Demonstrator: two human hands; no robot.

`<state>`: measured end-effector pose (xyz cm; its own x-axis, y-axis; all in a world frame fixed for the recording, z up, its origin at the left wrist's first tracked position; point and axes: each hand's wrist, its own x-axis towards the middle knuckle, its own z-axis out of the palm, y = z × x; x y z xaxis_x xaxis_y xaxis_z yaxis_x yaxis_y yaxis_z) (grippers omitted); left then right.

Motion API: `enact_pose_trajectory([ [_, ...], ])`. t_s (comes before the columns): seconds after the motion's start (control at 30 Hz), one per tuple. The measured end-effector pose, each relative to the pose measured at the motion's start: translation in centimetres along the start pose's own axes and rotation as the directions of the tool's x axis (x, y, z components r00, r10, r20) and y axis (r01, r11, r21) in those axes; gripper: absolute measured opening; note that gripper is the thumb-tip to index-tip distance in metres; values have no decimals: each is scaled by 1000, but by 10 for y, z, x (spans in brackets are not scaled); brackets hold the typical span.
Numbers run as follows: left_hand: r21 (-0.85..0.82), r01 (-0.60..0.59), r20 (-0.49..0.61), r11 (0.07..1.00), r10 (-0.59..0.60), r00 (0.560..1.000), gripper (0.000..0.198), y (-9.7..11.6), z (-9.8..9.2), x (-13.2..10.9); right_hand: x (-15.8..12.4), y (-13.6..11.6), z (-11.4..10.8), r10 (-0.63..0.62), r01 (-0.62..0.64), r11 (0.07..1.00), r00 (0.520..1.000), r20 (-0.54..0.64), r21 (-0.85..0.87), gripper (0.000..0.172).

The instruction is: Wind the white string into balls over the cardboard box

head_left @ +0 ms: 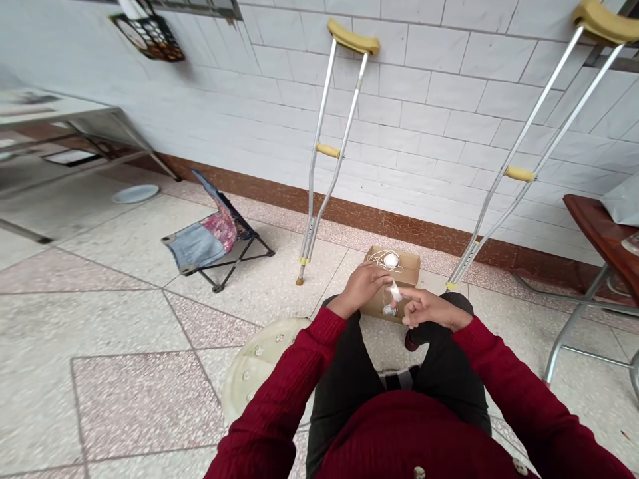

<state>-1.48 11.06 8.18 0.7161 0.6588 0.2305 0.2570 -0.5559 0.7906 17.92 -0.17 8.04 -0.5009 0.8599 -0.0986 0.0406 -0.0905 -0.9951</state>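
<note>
At far left stands a pale, metal-legged bench [60,110], and on the speckled floor near it lies a round, pale grey plate [135,193]. Next comes a low black folding stool with a blue denim and pink patchwork seat [210,233], then a silver aluminium crutch with yellow pads [319,153], leaning on the white tiled wall [429,86].

The left hand [360,287] hangs above a shallow brown cardboard box [407,269], its grip half closed with the fingers curled; whether it has hold of anything, I cannot tell. Inside the box, near the far edge, sits a loose coil of thin white cord [380,261] around a round white disc [391,261]. A small silvery-white round object [389,310] lies at the near end of the box. The right hand [424,307] has its grip closed to a pinch on a small white piece [395,291] just above the box.

Further right, a matching crutch [519,153] leans on the wall beside a brown-topped metal bench [594,226].
</note>
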Motion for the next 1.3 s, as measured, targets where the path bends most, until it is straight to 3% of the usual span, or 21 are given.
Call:
enact_pose_trajectory([
  [0.1, -152, 50, 38, 987, -45, 998, 28, -1, 16, 0, 5, -19, 0, -95, 107, 984, 991, -90, 146, 77],
  [0.17, -204, 91, 118, 975, -68, 991, 28, -1, 29, -6, 11, -20, -9, -107, 124, 988, 980, -169, 88, 85],
  [0.27, -169, 113, 173, 979, -84, 981, 29, 1, 32, -15, 14, -4, -19, -37, 13, 995, 970, -239, -102, 86],
  [0.37, -86, 77, 97, 993, -68, 993, 25, 3, 15, -13, 6, 11, -16, 79, -99, 982, 988, -130, -161, 79],
  [0.47, -46, 45, 51, 998, -42, 998, 25, 1, 1, -3, -4, 6, -6, 81, -81, 997, 997, 9, -4, 71],
  [0.53, -110, 75, 11, 991, -74, 997, 24, -2, 4, 3, -6, -7, -1, 13, -12, 992, 1000, -7, 125, 65],
  [0.63, -222, 143, 12, 965, -144, 990, 28, -4, 22, 2, -1, -25, -4, -79, 96, 973, 993, -87, 211, 66],
  [0.73, -234, 156, 123, 960, -129, 984, 32, -3, 38, -7, 9, -26, -15, -102, 119, 991, 973, -208, 69, 78],
  [0.8, -213, 147, 175, 966, -110, 978, 32, 1, 39, -13, 15, -16, -22, -79, 39, 990, 951, -300, -137, 82],
  [0.87, -172, 129, 152, 977, -104, 983, 31, 4, 30, -16, 16, -2, -24, -43, -65, 954, 937, -346, -293, 79],
  [0.93, -107, 96, 81, 990, -88, 993, 27, 6, 16, -13, 13, 9, -20, 7, -101, 943, 958, -286, -316, 71],
  [1.0, -60, 71, 25, 996, -70, 997, 25, 5, 6, -8, 8, 12, -13, 36, -72, 974, 985, -166, -216, 61],
  [1.07, -86, 80, 13, 993, -79, 997, 25, 1, 3, -2, 3, 7, -5, 17, -24, 998, 993, -118, -55, 55],
  [1.17, -240, 122, 27, 963, -119, 993, 29, -5, 14, 1, 2, -6, 1, -40, 66, 988, 983, -180, 140, 48],
  [1.3, -414, 144, 38, 899, -141, 989, 30, -7, 34, -5, 7, -14, 3, -82, 133, 960, 975, -207, 248, 40],
])
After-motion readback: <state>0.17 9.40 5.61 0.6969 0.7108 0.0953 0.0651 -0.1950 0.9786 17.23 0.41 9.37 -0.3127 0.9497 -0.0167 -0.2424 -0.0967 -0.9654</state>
